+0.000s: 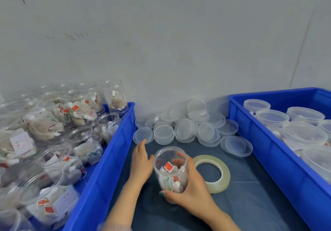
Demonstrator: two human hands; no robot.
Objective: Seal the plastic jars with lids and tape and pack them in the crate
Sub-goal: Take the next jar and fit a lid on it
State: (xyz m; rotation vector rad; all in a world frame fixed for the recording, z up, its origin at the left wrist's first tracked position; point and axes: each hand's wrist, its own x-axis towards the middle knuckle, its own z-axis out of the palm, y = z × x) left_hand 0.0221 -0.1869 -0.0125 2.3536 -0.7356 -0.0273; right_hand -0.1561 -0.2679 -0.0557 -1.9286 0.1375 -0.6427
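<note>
Now, the jar: a clear plastic jar (170, 169) stands upright and lidless at lower centre of the frame, on a dark blue-grey cloth (250, 203), between two blue crates.
Contents: paper sachets (172, 180) with red and green tags fill roughly its lower half.
Right grip: the right hand (189, 193) is wrapped round the jar's lower right side, fingers curled behind the clear wall and thumb laid across the front near the base.
Left grip: the left hand (141, 162) lies just left of the jar, palm down, fingers straight and close together, tips reaching toward the nearest lid. It grips nothing, and whether its thumb touches the jar cannot be told.
Tape: a tape roll (213, 174) of clear tape lies flat on the cloth just right of the jar, its lower left edge hidden behind the right hand.
Lids: a loose heap of clear lids (186, 125) sits above the jar at centre frame, at the foot of the wall, some flat and some tilted on edge.
Lower left: the left crate (111, 159), blue, holds many open jars (53, 141) packed with the same sachets, some upright and some leaning.
Right edge: the right crate (268, 141), also blue, holds lidded jars (302, 134), seen from above.
Backdrop: a pale grey wall (161, 42) fills the upper half of the frame.
</note>
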